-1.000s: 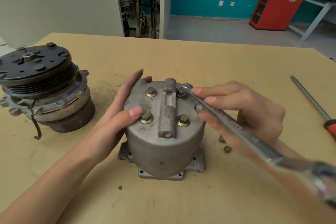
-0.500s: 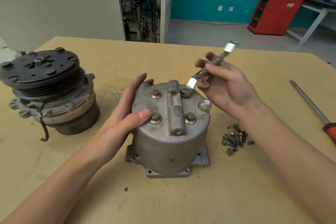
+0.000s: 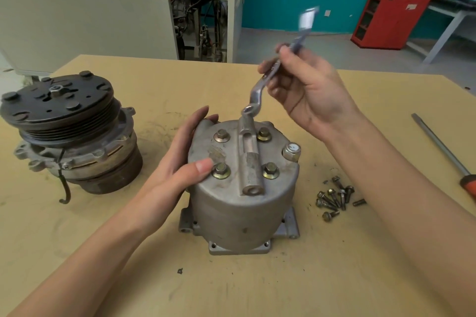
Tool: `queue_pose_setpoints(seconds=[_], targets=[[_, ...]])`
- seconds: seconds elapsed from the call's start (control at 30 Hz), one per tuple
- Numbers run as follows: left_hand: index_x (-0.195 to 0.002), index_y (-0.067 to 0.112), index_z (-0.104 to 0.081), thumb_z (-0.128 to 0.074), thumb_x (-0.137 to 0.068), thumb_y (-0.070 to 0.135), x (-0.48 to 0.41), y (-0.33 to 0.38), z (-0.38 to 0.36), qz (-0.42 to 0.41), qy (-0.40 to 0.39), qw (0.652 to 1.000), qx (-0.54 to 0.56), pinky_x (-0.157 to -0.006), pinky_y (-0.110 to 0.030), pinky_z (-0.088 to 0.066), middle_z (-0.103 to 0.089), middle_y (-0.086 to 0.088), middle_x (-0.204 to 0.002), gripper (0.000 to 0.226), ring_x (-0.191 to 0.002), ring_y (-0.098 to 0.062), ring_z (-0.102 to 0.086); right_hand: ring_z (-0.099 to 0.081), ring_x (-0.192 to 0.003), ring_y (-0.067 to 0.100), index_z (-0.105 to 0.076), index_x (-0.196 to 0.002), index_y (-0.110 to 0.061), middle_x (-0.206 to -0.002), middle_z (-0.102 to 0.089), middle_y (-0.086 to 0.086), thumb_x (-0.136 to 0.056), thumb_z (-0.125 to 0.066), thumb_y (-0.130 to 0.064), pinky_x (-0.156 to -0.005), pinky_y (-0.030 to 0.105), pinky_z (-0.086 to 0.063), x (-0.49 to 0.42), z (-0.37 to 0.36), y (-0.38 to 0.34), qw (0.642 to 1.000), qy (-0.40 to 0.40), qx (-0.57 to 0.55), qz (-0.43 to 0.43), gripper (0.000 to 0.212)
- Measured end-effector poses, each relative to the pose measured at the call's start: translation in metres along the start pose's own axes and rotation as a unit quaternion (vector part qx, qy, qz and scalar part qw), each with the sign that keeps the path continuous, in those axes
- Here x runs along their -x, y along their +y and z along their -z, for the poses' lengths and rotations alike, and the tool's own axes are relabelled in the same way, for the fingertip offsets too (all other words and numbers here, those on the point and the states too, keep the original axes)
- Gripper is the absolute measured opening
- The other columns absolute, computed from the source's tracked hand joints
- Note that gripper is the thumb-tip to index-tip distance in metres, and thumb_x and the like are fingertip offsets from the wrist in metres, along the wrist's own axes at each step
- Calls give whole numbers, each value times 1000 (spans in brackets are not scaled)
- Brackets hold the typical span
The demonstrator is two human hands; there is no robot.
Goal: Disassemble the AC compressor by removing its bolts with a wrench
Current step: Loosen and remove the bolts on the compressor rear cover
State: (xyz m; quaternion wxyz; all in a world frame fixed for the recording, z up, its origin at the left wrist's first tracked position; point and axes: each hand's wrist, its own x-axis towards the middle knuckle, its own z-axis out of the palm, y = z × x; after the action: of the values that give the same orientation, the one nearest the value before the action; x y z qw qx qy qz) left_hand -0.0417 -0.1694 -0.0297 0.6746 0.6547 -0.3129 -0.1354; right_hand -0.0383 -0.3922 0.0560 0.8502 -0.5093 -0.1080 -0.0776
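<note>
A grey aluminium AC compressor housing [image 3: 239, 211] stands upright on the table. Several brass-coloured bolts sit in its top face, one at the far right [image 3: 264, 134] and one at the near left [image 3: 221, 170]; a large silver plug [image 3: 291, 151] is at its right edge. My left hand [image 3: 180, 162] grips the housing's left side, thumb on the top. My right hand [image 3: 309, 85] holds a silver wrench [image 3: 260, 90] tilted up in the air. Its ring end hangs just above the housing's far edge, off the bolts.
A second compressor part with a black clutch pulley [image 3: 61, 116] stands at the left. Several loose bolts [image 3: 334, 198] lie to the right of the housing. A screwdriver with an orange handle [image 3: 443, 152] lies at the right table edge. A red cabinet [image 3: 386, 20] stands far behind.
The wrench swung from lying low across the far right bolt to pointing up and away, then lifted off the bolt. My left hand kept its hold on the housing.
</note>
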Motion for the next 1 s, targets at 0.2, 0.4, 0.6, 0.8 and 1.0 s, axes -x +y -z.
queue_pose_setpoints(seconds=[0.2, 0.4, 0.6, 0.8, 1.0], targets=[[-145, 48, -34, -60, -72, 45, 0, -3, 0, -4, -3, 1000, 5, -107, -40, -37, -42, 23, -149, 78, -137, -6, -44, -70, -65, 22, -48, -86, -15, -75, -68, 9, -90, -58, -4, -58, 31, -57, 66, 1, -2, 872, 35, 314, 375, 16], [-142, 51, -38, -68, -72, 50, 0, -5, 1, -3, -2, 1000, 12, -109, -44, -35, -42, 21, -150, 77, -138, -9, -43, -70, -74, 23, -53, -87, -5, -88, -73, 11, -90, -63, -16, -67, 27, -55, 93, 4, 8, 667, -68, 567, 479, 15], [-144, 48, -37, -64, -75, 46, -1, -5, 2, -6, -2, 1000, 5, -109, -47, -34, -41, 20, -151, 75, -139, -10, -42, -70, -70, 25, -53, -85, -2, -85, -71, 19, -88, -68, -17, -61, 32, -52, 99, 10, 13, 593, -75, 610, 521, 21], [-145, 47, -35, -60, -73, 43, -1, -5, 1, -4, 5, 1000, 1, -109, -44, -34, -42, 22, -149, 76, -138, -8, -42, -70, -90, 18, -53, -88, -16, -93, -72, -1, -91, -60, -12, -77, 31, -51, 92, 23, 18, 841, -16, 399, 366, 9], [-144, 49, -36, -61, -72, 46, -1, -4, 1, -6, 8, 1000, -6, -106, -41, -36, -42, 23, -149, 76, -137, -6, -43, -56, -58, 12, -44, -103, -12, -79, -70, 9, -84, -48, -6, -55, 20, -44, 33, 36, 9, 998, 22, -13, -56, 20]])
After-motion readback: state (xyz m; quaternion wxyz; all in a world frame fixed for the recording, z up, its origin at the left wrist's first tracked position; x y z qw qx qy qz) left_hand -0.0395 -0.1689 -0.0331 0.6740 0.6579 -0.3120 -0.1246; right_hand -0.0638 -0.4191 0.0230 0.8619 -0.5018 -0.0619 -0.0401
